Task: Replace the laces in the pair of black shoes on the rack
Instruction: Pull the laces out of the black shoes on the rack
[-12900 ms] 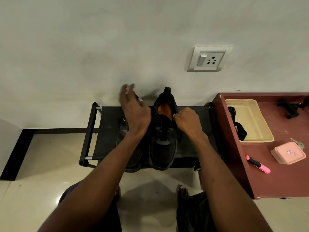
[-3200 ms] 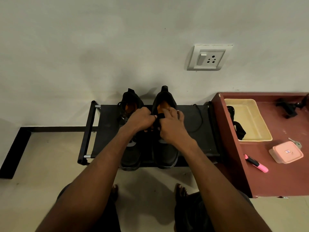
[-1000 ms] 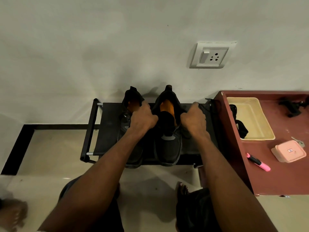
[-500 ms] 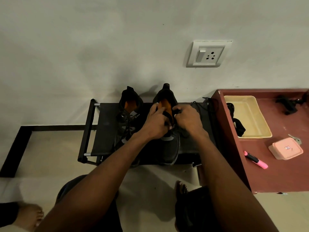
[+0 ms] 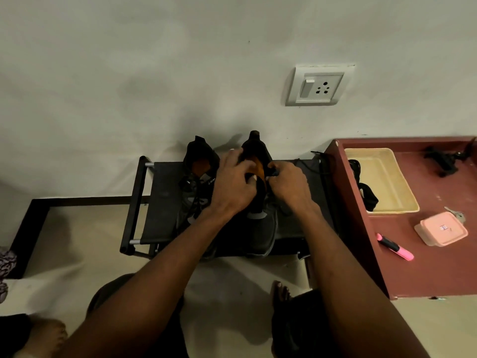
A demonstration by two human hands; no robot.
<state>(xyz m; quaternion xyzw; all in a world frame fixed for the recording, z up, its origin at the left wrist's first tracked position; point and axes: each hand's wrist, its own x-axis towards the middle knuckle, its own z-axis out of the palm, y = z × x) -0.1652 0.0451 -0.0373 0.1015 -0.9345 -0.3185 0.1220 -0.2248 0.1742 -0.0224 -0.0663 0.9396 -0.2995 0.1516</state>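
At the far left edge a bare foot (image 5: 44, 334) of some other person shows on the floor; next comes the low black rack (image 5: 154, 202) that stands against the wall, and on it the pair of black shoes, heels to the wall and toes toward the person; the left shoe (image 5: 197, 177) already carries a lace that crosses over its tongue, so I judge this one either done or not yet stripped, I cannot tell which; the left hand (image 5: 233, 186) lies over the gap between the two shoes, its fingers curled at the collar of the right shoe (image 5: 259, 223), and it seems to pinch a lace end there, though the lace itself is too dark to see clearly; the right hand (image 5: 289, 186) is just beside it, fingers also curled and pinching something small and dark at the top eyelets; the step in hand, in my judgement, is work on the upper eyelets of the right shoe, threading or pulling; the next move asks for a fine pinch on the lace tip and a steady shoe, because the eyelets are small and the light is poor; a loose black lace (image 5: 309, 165) lies on the rack more to the right; then the red worktop (image 5: 426, 270) with a cream tray (image 5: 402, 208) where a black strap (image 5: 367, 195) hangs over the edge, a pink marker (image 5: 395, 248) and a pink box (image 5: 441, 229).
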